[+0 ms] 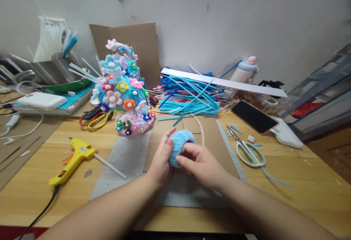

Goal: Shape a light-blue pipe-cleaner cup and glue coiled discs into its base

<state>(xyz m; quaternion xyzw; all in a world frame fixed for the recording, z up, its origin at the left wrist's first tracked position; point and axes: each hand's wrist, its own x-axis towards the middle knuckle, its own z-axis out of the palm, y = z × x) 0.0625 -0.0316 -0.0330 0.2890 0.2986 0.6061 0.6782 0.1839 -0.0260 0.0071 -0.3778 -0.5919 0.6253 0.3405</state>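
Note:
Both hands hold a light-blue fuzzy piece (181, 141), ribbed and hollow like a small cup, made of rows that look like pipe cleaner. My left hand (161, 156) wraps its left side, thumb on the front. My right hand (199, 161) pinches the rim on the right, its fingertips partly inside the opening. Beneath them lie a brown cardboard sheet (216, 152) and a grey cutting mat (112, 170). A pink pipe cleaner (199, 126) lies just behind the piece. The inside of the piece is mostly hidden.
A yellow glue gun (75, 157) lies at left, green-handled scissors (251, 154) at right. Behind stand a flower-covered fuzzy craft (123, 90) and a pile of blue pipe cleaners (192, 97). A phone (255, 116), a bottle (244, 73) and a metal pot (56, 73) are farther out.

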